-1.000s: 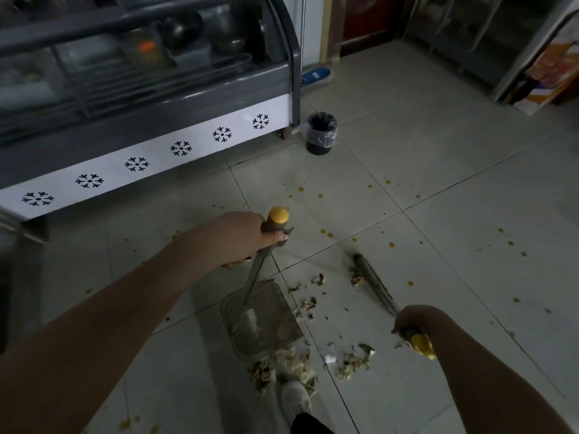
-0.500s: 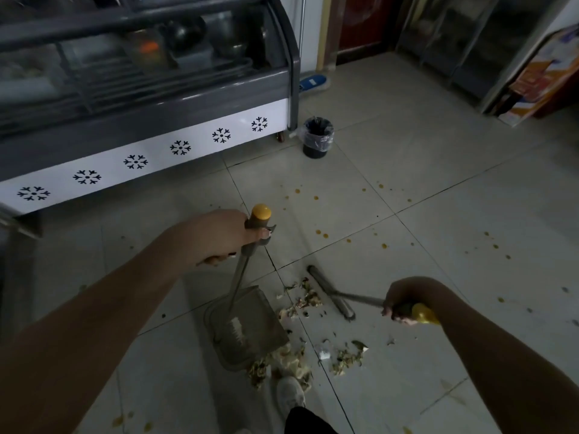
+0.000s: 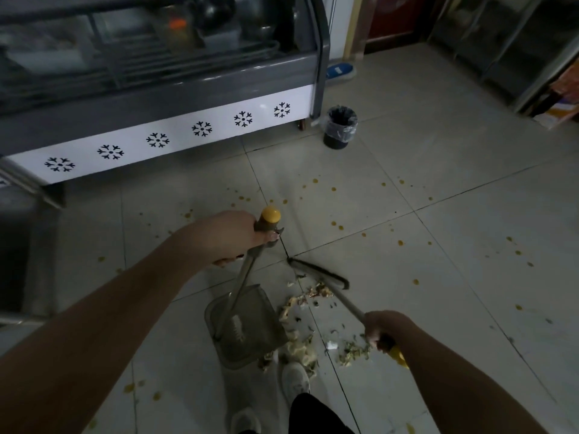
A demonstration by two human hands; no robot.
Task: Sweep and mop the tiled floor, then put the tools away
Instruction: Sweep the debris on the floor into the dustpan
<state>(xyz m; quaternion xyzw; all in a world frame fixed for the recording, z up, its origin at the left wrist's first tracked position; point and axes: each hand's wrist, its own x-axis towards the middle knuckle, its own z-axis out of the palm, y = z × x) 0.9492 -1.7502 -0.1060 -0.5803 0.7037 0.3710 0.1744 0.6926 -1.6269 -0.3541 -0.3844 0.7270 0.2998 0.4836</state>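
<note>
My left hand (image 3: pixel 230 234) grips the yellow-capped upright handle of a grey dustpan (image 3: pixel 247 327), whose pan rests on the tiled floor (image 3: pixel 438 277) in front of my feet. My right hand (image 3: pixel 383 327) grips the yellow-ended handle of a broom; its dark broom head (image 3: pixel 319 272) lies on the floor just beyond the pan. A pile of food scraps (image 3: pixel 300 339) is scattered between the broom head and the pan's mouth. Small orange drops (image 3: pixel 336 225) dot the tiles further out.
A grey and white display freezer (image 3: pixel 175 130) with snowflake marks runs along the left. A small bin with a black liner (image 3: pixel 340 126) stands at its corner. A blue mop head (image 3: pixel 340 70) lies behind it. Shelving and boxes (image 3: pixel 560 98) line the far right. My white shoes (image 3: pixel 294 382) are below.
The broom head has swung left and further out, from beside the scraps to a spot beyond the pan. My right hand has moved nearer my body. The dustpan has stayed almost still.
</note>
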